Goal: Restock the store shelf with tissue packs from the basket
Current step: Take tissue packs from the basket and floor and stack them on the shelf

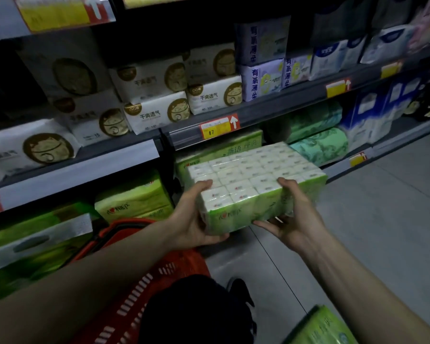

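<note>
I hold a large green-and-white tissue pack (pixel 253 180), a wrapped block of several small packets, in both hands in front of the bottom shelf. My left hand (pixel 196 214) grips its near left corner, thumb on top. My right hand (pixel 293 212) clasps its near right end from below and the side. The pack's far end reaches toward the bottom shelf (pixel 340 167), where a similar green pack (pixel 224 147) lies just behind it. A red basket (pixel 144 276) stands on the floor under my left forearm; what it holds is hidden.
More green tissue packs (pixel 134 197) fill the lower shelf at left, green rolls (pixel 320 142) at right. White packs (pixel 154 112) line the shelf above. Another green pack (pixel 320 328) lies on the grey floor at bottom right. My dark-clad knee (pixel 191 306) is beside the basket.
</note>
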Action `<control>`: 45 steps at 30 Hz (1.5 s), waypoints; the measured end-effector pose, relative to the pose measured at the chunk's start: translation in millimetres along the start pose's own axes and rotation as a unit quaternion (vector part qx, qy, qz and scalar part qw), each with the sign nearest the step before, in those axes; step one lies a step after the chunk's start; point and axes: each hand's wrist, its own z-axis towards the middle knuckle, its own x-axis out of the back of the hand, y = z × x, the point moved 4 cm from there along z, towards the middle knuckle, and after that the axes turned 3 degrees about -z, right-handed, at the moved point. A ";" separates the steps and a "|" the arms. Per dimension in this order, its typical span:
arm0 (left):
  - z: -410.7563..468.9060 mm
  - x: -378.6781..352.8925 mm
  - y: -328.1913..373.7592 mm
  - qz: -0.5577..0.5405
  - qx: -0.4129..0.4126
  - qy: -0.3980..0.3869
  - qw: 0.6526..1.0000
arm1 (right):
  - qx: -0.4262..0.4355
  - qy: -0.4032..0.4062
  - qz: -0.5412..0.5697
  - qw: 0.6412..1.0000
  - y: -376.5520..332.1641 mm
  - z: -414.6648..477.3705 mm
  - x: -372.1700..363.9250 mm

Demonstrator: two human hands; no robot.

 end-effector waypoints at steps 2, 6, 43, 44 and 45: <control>10.0 4.1 1.6 -0.001 -0.007 0.009 1.000 | -0.001 -0.007 -0.003 1.000 2.4 14.3 -3.8; 21.7 18.2 12.5 -0.012 -0.036 0.019 0.999 | -0.011 -0.027 0.004 1.000 10.0 36.9 -18.8; 44.9 24.3 23.3 -0.293 -0.145 0.093 0.941 | 0.317 -0.006 -0.398 0.861 57.9 93.2 -78.1; 48.7 28.4 26.2 -0.302 -0.142 0.078 0.939 | 0.316 -0.011 -0.411 0.855 56.8 96.8 -77.6; 50.9 30.5 28.1 -0.309 -0.141 0.064 0.938 | 0.316 -0.018 -0.421 0.850 55.6 100.3 -76.8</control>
